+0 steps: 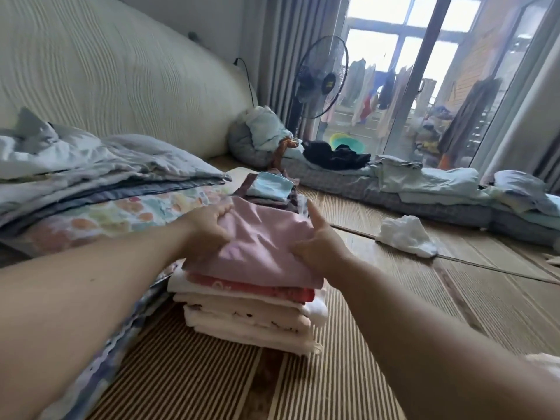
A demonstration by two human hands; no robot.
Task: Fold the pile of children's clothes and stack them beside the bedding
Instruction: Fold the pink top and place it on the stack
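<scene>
A folded pink garment (260, 237) lies on top of a stack of folded clothes (251, 316), cream and red below it. My left hand (206, 231) grips its left edge, fingers curled over the cloth. My right hand (318, 241) holds its right edge, thumb raised. A second, smaller stack with a light blue piece (269, 186) on top stands just behind. The folded bedding (100, 189) lies to the left of both stacks. A crumpled white garment (406, 234) lies loose on the mat to the right.
The stacks stand on a striped woven mat (212, 380). A padded headboard (106, 74) rises at the left. Along the far side run a low mattress with pale bedding (424, 183) and dark clothes (336, 156). A standing fan (321, 77) is by the window.
</scene>
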